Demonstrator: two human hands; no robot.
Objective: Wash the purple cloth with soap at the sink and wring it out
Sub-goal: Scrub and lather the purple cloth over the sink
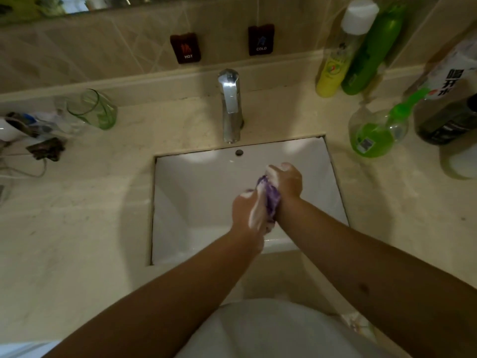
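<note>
A bunched purple cloth (269, 197), streaked with white soap foam, is squeezed between both hands over the white rectangular sink (196, 192). My left hand (246, 211) grips its lower left side, foam covering the fingers. My right hand (287, 180) grips its upper right side, with foam on the knuckles. Most of the cloth is hidden inside the two hands. The chrome tap (230, 104) stands behind the basin, and no water is seen running.
A green-tinted glass (94, 109) and small clutter sit on the left counter. On the right stand a yellow bottle (333, 65), a green bottle (369, 52), a green soap pump bottle (374, 133) and a dark bottle (449, 120). HOT and COLD tags hang on the wall.
</note>
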